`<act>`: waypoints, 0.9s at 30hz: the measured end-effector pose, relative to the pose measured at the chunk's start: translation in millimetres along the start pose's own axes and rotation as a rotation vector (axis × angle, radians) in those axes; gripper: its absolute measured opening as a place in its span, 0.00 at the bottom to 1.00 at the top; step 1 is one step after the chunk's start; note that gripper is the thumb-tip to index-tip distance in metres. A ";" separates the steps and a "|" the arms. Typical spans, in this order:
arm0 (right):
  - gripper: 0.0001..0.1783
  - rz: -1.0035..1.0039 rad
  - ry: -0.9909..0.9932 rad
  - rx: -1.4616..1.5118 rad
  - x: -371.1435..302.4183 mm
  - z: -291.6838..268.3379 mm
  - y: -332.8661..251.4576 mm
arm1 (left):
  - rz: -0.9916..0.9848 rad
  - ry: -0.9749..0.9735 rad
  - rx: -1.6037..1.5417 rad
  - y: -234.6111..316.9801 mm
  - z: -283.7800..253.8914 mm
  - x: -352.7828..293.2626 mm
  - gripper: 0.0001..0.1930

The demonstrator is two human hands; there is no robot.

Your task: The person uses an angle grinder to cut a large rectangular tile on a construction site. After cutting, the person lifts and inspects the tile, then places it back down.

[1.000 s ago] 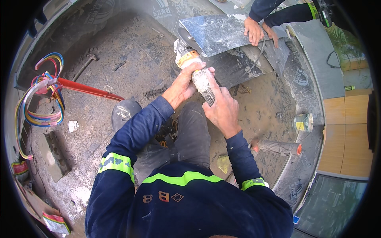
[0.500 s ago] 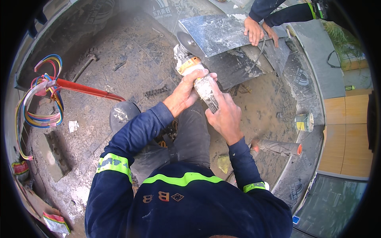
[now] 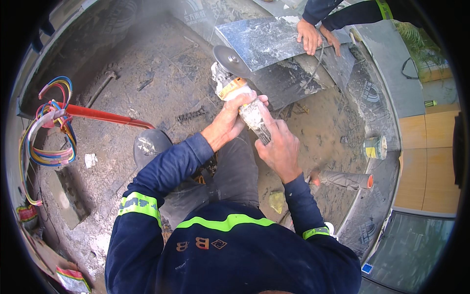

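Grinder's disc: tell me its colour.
The disc is dark grey; it shows best in the head view.

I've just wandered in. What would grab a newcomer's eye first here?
Most likely the dusty angle grinder in the centre, held by the left hand and right hand, its round disc close to a grey sheet. Another person's hands rest on that sheet, upper right; coloured wires loop at far left.

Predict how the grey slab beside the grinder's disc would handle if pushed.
Probably stiff: the grey slab shows a straight front edge. Possibly slick to grip: pale residue streaks its face. Might resist sliding: a co-worker's hands rest on it.
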State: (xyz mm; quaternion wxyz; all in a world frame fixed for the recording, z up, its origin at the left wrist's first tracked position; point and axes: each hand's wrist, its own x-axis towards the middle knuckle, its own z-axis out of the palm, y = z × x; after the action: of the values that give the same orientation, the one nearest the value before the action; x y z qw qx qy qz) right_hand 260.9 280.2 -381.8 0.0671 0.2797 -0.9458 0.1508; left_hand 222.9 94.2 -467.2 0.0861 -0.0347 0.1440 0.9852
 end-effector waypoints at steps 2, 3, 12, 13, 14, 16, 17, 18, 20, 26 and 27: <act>0.54 0.004 -0.001 0.000 1.4 1.1 -0.3 | 0.004 -0.001 0.017 1.0 -0.6 1.6 0.17; 0.54 0.009 -0.005 0.002 2.1 1.8 -0.6 | 0.010 -0.001 0.020 1.3 -0.8 2.5 0.16; 0.54 0.043 -0.010 0.016 10.6 7.4 -6.7 | -0.015 -0.007 0.006 12.5 -2.5 10.8 0.15; 0.54 0.055 -0.016 0.022 11.7 7.8 -7.6 | -0.013 -0.008 0.014 13.9 -2.2 11.1 0.14; 0.55 0.055 -0.016 0.015 12.6 8.2 -8.5 | -0.011 -0.009 0.022 14.9 -1.9 11.3 0.14; 0.55 0.059 -0.019 0.020 14.3 9.0 -9.7 | -0.003 0.005 0.019 16.3 -1.2 12.2 0.15; 0.55 0.055 -0.021 0.012 15.6 9.7 -10.2 | 0.001 0.011 0.018 17.0 -1.2 12.8 0.15; 0.56 0.046 -0.019 0.014 17.1 10.8 -10.5 | 0.000 0.005 0.013 17.7 -1.5 14.1 0.15; 0.56 0.038 -0.013 0.014 19.7 12.8 -10.8 | 0.009 -0.016 0.006 19.6 -2.7 17.7 0.16; 0.57 0.034 -0.003 0.012 19.8 14.0 -10.2 | -0.010 0.004 -0.019 20.9 -4.0 18.9 0.13; 0.57 0.035 -0.005 0.017 18.8 13.0 -10.0 | -0.011 0.012 -0.018 19.9 -2.7 17.3 0.14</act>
State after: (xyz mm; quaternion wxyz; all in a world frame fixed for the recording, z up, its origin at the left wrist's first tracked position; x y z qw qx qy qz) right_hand 250.2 258.5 -387.7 0.0594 0.2641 -0.9494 0.1594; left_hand 202.4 77.4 -465.8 0.0903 -0.0422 0.1353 0.9858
